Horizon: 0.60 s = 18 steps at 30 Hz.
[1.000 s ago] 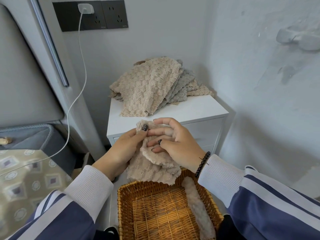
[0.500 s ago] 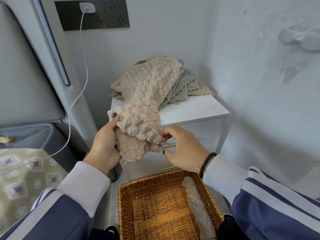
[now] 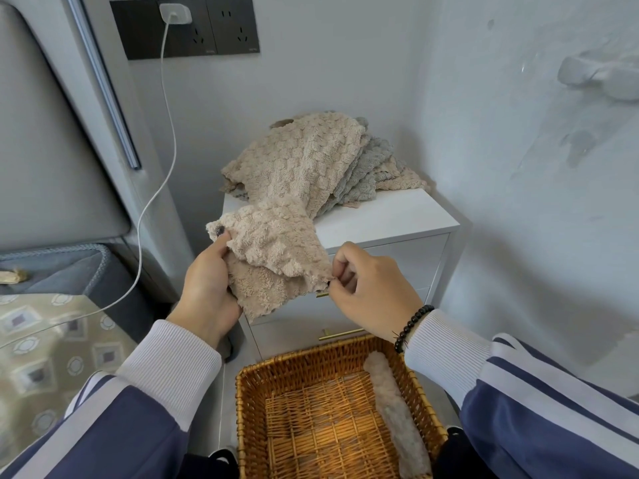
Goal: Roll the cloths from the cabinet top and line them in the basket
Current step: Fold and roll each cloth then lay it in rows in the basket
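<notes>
— Cloths first: where is the one you are working on?

— Beige cloth (image 3: 273,250), in the air in front of the cabinet (image 3: 387,219), above the far rim of the basket (image 3: 428,413). My left hand (image 3: 207,285) grips its left edge, thumb on top; my right hand (image 3: 366,285) pinches the right corner between thumb and fingertips. Both hands are closed on the fabric.

— Which way does it lie?

— Its long axis runs left to right between my hands, sagging and folded over in the middle. Neither hand is nearer; each has an end. I judge the roll has to start from one end along that axis, so it wants flattening first.

— What has changed?

— Half a second ago it was bunched between my hands; now I have drawn them apart and it is spread wider.

— And the rest?

— The pile of cloths (image 3: 311,160) lies at the back of the cabinet top. One rolled cloth (image 3: 394,409) lies along the basket's right wall.
</notes>
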Motion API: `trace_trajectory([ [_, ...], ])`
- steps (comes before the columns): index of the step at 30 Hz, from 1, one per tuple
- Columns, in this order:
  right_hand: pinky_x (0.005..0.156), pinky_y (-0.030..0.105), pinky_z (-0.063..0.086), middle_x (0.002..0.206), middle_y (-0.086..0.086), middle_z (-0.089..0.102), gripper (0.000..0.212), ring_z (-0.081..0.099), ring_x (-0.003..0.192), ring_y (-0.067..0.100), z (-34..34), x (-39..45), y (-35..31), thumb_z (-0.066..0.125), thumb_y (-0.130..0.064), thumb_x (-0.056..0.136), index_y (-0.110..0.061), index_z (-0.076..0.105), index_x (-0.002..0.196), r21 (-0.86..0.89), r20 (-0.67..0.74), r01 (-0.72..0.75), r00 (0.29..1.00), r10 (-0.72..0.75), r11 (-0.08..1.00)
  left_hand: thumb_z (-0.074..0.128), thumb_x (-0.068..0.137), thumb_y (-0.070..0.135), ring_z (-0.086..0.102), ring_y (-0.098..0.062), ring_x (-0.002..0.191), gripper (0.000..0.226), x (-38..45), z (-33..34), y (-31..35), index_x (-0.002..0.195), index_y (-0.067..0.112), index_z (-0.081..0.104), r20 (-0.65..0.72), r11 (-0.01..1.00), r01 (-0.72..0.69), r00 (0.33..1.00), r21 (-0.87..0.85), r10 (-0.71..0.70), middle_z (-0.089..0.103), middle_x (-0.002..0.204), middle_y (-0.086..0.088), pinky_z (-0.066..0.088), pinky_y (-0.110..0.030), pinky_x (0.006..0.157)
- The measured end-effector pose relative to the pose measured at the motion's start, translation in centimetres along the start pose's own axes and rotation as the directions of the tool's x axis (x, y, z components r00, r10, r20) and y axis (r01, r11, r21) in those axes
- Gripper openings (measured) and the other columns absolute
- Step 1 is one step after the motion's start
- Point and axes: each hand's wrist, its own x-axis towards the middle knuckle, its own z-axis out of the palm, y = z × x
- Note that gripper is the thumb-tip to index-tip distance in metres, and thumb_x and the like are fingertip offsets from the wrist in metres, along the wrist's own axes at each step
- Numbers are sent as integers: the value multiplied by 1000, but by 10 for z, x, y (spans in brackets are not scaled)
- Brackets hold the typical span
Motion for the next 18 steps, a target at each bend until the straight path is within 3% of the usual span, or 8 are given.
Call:
trace_trajectory([
  [4, 67, 31, 56, 75, -8, 65, 4, 58, 62, 4, -11, 1, -1, 64, -19, 81, -20, 60, 80, -35, 345, -65, 936, 73, 997, 44, 100, 36, 70, -29, 100, 35, -1, 2, 0, 116, 14, 66, 32, 994, 8, 999, 107, -11, 73, 109, -8, 52, -50, 91],
  [5, 69, 30, 56, 76, -9, 66, 3, 60, 66, 4, -14, 2, 1, 64, -22, 81, -20, 63, 80, -66, 390, -97, 914, 116, 993, 44, 100, 36, 70, -28, 99, 34, -1, 2, 0, 116, 15, 66, 38, 990, 11, 999, 137, -16, 73, 109, -7, 52, -49, 90],
  [7, 70, 30, 55, 76, -8, 65, 5, 61, 70, 9, -18, 5, 5, 65, -25, 80, -20, 64, 80, -78, 340, -179, 920, 195, 981, 43, 101, 35, 69, -27, 100, 34, -3, 4, -1, 118, 14, 64, 65, 985, 37, 997, 166, -49, 72, 111, -8, 52, -46, 89],
  [10, 75, 29, 53, 87, -4, 63, 13, 61, 79, 13, -18, 11, 9, 65, -19, 82, -22, 58, 93, 239, 198, -356, 929, 314, 904, 44, 101, 32, 70, -26, 98, 33, -8, 8, -2, 115, 12, 64, 96, 983, 74, 991, 166, -90, 73, 108, -9, 53, -41, 81],
  [12, 79, 32, 54, 98, 0, 64, 23, 64, 89, 17, -16, 15, 7, 63, -12, 83, -20, 55, 103, 571, 288, -464, 886, 364, 678, 44, 100, 31, 71, -25, 95, 32, -10, 10, -3, 113, 11, 65, 114, 985, 83, 988, 149, -100, 74, 104, -9, 53, -40, 78],
  [14, 74, 33, 54, 100, 3, 67, 35, 67, 91, 19, -12, 14, 5, 66, -14, 76, -15, 56, 110, 719, 409, -527, 848, 337, 454, 43, 101, 30, 72, -23, 91, 31, -12, 12, -3, 113, 10, 64, 132, 987, 77, 987, 143, -96, 74, 103, -8, 53, -38, 74],
  [16, 76, 34, 56, 105, 4, 70, 48, 69, 95, 21, -6, 10, 4, 72, -18, 72, -12, 56, 117, 718, 462, -549, 835, 297, 427, 42, 101, 29, 73, -21, 87, 31, -12, 13, -4, 112, 10, 64, 137, 988, 63, 987, 140, -82, 74, 101, -7, 55, -34, 68],
  [18, 81, 33, 56, 109, 4, 70, 46, 69, 97, 18, 0, 7, 3, 76, -14, 78, -12, 56, 120, 676, 461, -556, 831, 311, 484, 41, 102, 28, 73, -20, 88, 31, -12, 13, -4, 114, 10, 63, 147, 990, 42, 987, 131, -62, 75, 100, -6, 56, -33, 67],
])
